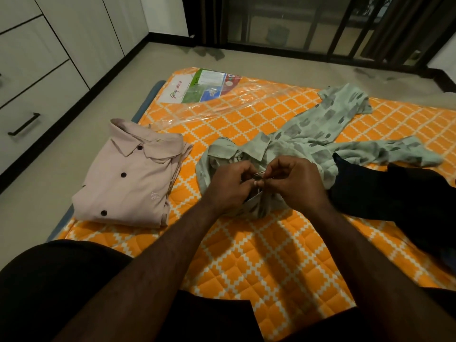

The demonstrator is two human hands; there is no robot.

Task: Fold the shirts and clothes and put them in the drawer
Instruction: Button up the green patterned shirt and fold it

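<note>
Mattress [259, 255]: orange, white lattice quilting, laid on the floor; clear plastic wrapper [217, 102] with printed label loose over its far corner.

Drawer unit [37, 77]: white fronts at left, 1 dark bar handle [23, 124] visible; all fronts closed, contents cannot be told.

Green patterned shirt [320, 134]: unfolded, crumpled mid-mattress, collar toward the hands, sleeves spread right.

Dark garment [394, 193]: heaped at right, touching the green shirt.

Pink shirt [128, 178]: folded, buttoned, 3 dark buttons showing, near the mattress's left edge.

Left hand [227, 186], right hand [293, 183]: fingers curled, fingertips meeting, both pinching the green shirt's front placket at a button.
</note>
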